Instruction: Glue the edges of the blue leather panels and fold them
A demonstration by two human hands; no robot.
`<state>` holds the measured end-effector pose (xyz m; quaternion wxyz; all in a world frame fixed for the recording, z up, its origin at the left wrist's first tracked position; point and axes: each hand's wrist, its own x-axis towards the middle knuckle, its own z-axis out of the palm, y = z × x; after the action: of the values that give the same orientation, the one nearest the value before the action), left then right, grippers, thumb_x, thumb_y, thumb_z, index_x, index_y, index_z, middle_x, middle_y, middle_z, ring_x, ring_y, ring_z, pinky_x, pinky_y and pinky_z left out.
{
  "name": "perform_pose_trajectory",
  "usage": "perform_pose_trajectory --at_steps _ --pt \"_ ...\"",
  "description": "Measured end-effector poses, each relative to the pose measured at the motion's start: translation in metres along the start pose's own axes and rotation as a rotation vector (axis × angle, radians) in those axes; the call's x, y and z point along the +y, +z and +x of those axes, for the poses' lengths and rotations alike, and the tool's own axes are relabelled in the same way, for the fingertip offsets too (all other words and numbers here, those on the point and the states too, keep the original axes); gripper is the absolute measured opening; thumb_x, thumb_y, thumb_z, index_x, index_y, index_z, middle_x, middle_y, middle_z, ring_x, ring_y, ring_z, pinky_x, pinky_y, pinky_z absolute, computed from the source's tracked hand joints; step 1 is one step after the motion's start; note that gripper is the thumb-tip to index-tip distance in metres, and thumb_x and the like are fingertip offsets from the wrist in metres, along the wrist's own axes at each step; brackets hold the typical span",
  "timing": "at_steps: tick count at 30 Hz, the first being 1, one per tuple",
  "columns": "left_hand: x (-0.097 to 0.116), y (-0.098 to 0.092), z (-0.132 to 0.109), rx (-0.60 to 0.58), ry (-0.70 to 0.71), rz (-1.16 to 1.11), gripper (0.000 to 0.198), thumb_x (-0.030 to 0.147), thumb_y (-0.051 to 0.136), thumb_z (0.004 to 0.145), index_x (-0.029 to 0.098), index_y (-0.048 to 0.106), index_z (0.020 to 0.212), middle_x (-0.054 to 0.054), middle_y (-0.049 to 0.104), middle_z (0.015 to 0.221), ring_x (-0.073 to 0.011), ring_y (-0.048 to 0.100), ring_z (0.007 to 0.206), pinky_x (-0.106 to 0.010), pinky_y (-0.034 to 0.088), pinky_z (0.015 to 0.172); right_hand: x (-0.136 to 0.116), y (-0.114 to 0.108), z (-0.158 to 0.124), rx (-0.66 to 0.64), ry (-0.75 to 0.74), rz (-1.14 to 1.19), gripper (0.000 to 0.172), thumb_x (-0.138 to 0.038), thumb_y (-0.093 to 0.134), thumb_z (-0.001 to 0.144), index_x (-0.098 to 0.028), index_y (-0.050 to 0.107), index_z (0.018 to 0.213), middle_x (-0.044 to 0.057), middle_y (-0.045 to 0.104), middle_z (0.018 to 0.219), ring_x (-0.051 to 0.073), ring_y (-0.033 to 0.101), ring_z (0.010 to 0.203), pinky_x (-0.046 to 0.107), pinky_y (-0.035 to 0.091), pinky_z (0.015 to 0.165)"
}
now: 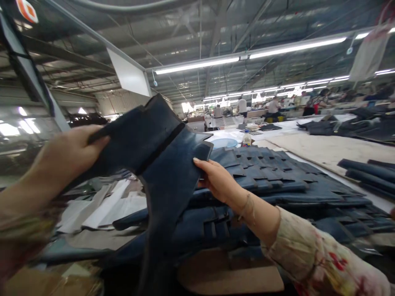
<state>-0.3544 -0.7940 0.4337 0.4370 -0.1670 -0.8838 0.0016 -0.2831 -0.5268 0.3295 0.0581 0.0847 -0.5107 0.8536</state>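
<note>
A dark blue leather piece (173,164), cut in a curved shape with a dark seam strip across it, hangs raised in front of me. My left hand (72,150) is closed on its upper left part, thumb on top. At its right edge, my right hand (216,176) pinches a short flap between thumb and fingers. The lower end of the piece drops into shadow near the table's front. Behind my right hand, many similar dark blue leather pieces (265,168) lie overlapped in rows.
Pale sheets and strips (105,209) lie at the left. A bottle (246,138) stands behind the rows near a light blue round item (224,143). Rolled dark pieces (368,172) rest at the right on a beige sheet (321,150). Several people work far back.
</note>
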Motion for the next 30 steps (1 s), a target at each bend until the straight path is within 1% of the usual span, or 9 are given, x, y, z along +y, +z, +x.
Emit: perform_pose_trajectory --at_steps 4,7,9,14,18,21,24,28,30 --pt "0.066 0.026 0.086 0.013 0.208 0.072 0.057 0.042 0.015 0.086 0.007 0.057 0.103 -0.003 0.058 0.096 -0.0207 0.053 0.099 -0.035 0.039 0.084 -0.015 -0.011 0.037 0.032 0.115 -0.095 0.022 -0.025 0.041 0.089 -0.011 0.054 0.077 0.003 0.06 0.061 0.012 0.059 0.055 0.022 0.052 0.049" --pt "0.109 0.067 0.117 0.017 0.327 0.073 0.044 0.03 0.021 0.089 0.007 0.056 0.103 -0.006 0.059 0.096 -0.0229 0.053 0.099 -0.036 0.041 0.083 -0.021 -0.037 0.065 0.074 0.206 -0.157 0.025 -0.024 0.037 0.09 -0.01 0.052 0.077 0.005 0.06 0.058 0.012 0.06 0.052 0.02 0.051 0.048" --pt "0.133 0.101 0.128 0.037 0.336 0.064 0.035 0.022 0.027 0.088 0.01 0.058 0.099 -0.008 0.061 0.094 -0.023 0.054 0.095 -0.035 0.042 0.08 -0.021 -0.059 0.081 0.104 0.241 -0.2 0.022 -0.024 0.037 0.09 -0.011 0.051 0.08 0.004 0.061 0.06 0.013 0.06 0.051 0.022 0.051 0.048" --pt "0.178 0.18 0.145 -0.005 0.326 -0.024 0.029 0.014 0.033 0.084 0.014 0.058 0.098 -0.012 0.061 0.095 -0.0259 0.053 0.093 -0.035 0.04 0.074 -0.011 -0.115 0.109 0.136 0.343 -0.387 0.025 -0.029 0.036 0.09 -0.011 0.053 0.084 0.005 0.063 0.071 0.012 0.06 0.053 0.022 0.047 0.05" --pt "0.199 0.222 0.155 -0.026 0.329 -0.088 0.03 0.011 0.031 0.084 0.014 0.059 0.095 -0.014 0.06 0.094 -0.0286 0.05 0.094 -0.038 0.036 0.073 0.0 -0.146 0.127 0.096 0.414 -0.546 0.037 -0.041 0.033 0.091 -0.013 0.056 0.084 0.007 0.065 0.078 0.011 0.058 0.058 0.023 0.044 0.056" --pt "0.21 0.246 0.158 -0.036 0.33 -0.11 0.032 0.011 0.029 0.084 0.014 0.059 0.096 -0.013 0.06 0.094 -0.0284 0.049 0.094 -0.039 0.035 0.074 0.01 -0.158 0.139 0.061 0.459 -0.696 0.043 -0.045 0.028 0.092 -0.013 0.057 0.09 0.005 0.064 0.074 0.01 0.054 0.053 0.021 0.041 0.053" --pt "0.22 0.27 0.153 -0.073 0.324 -0.14 0.033 0.011 0.029 0.085 0.016 0.058 0.1 -0.013 0.06 0.097 -0.0272 0.048 0.096 -0.038 0.034 0.075 0.019 -0.163 0.147 -0.021 0.479 -0.999 0.048 -0.04 0.02 0.095 -0.012 0.059 0.094 0.004 0.064 0.07 0.008 0.048 0.048 0.019 0.038 0.051" --pt "0.226 0.299 0.144 -0.112 0.323 -0.143 0.033 0.01 0.029 0.084 0.016 0.058 0.1 -0.012 0.06 0.097 -0.0263 0.047 0.095 -0.037 0.034 0.074 0.022 -0.165 0.149 -0.057 0.463 -1.228 0.038 -0.03 0.034 0.091 -0.01 0.064 0.08 0.007 0.064 0.068 0.011 0.051 0.05 0.023 0.041 0.055" --pt "0.227 0.309 0.141 -0.11 0.311 -0.146 0.033 0.01 0.029 0.085 0.016 0.058 0.1 -0.012 0.059 0.096 -0.0265 0.046 0.094 -0.038 0.034 0.075 0.019 -0.166 0.146 -0.048 0.369 -1.383 0.033 -0.03 0.043 0.086 -0.01 0.065 0.074 0.01 0.064 0.072 0.017 0.057 0.063 0.028 0.043 0.064"
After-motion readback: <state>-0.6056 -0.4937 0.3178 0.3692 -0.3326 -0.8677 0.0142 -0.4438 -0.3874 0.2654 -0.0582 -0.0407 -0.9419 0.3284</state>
